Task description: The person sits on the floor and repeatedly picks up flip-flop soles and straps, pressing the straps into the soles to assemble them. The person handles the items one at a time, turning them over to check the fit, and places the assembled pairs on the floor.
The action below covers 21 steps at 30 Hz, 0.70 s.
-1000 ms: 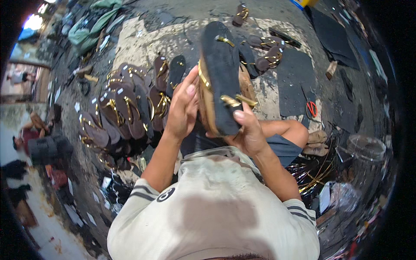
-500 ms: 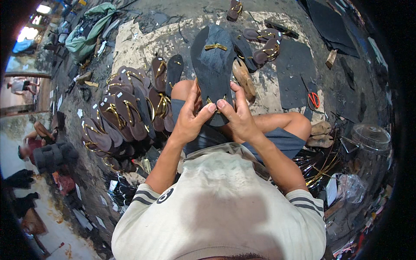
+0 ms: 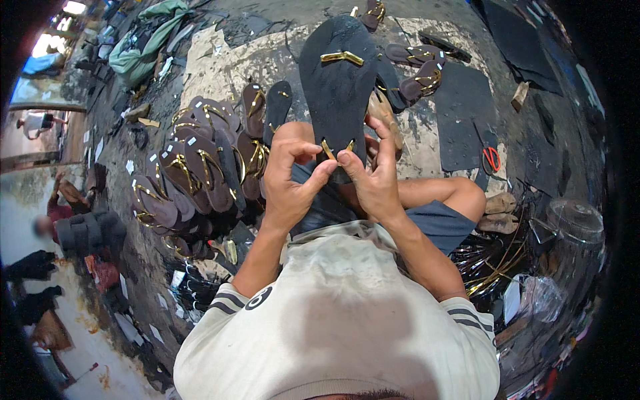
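Note:
A large black sandal sole (image 3: 337, 90) is held upright in front of me, its heel end toward my body. A gold strap piece (image 3: 342, 59) lies across its far part, and two gold strap ends (image 3: 327, 149) stick out of slots nearer the heel. My left hand (image 3: 291, 180) is closed, thumb and fingers pinching at the left gold end. My right hand (image 3: 375, 172) grips the sole's right edge, its thumb pressing beside the right gold end. A wooden foot form (image 3: 382, 113) lies partly behind the sole and right hand.
Brown sandals with gold straps (image 3: 200, 167) are lined up on the left. Dark sheets (image 3: 465, 117) and red-handled scissors (image 3: 491, 160) lie at right. More wooden forms (image 3: 499, 213), a strap bundle (image 3: 493, 270) and a round fan cage (image 3: 575, 223) are near my knee. Another person (image 3: 63, 207) sits far left.
My left hand has shifted from the sole's edge to the left gold end, its fingers now curled. The sole has tilted, and the pale sheen on its surface is gone.

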Each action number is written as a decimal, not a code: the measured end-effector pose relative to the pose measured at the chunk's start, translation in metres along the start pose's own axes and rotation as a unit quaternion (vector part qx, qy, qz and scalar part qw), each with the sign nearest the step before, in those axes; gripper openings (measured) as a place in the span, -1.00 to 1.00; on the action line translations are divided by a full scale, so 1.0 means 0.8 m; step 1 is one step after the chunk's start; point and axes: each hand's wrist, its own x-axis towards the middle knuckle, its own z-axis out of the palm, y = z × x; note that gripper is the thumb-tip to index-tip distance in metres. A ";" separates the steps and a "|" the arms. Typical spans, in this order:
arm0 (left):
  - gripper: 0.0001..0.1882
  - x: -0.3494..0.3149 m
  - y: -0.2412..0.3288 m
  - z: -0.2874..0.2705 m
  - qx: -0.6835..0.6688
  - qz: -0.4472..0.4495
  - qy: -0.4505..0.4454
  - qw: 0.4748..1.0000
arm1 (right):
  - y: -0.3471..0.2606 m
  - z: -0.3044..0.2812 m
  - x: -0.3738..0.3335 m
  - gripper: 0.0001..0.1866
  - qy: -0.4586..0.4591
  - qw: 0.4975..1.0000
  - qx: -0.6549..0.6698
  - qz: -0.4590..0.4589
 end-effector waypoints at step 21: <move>-0.81 0.008 -0.008 -0.009 0.005 0.068 -0.017 0.998 | 0.003 0.002 -0.003 -0.26 -0.004 0.998 0.022 0.056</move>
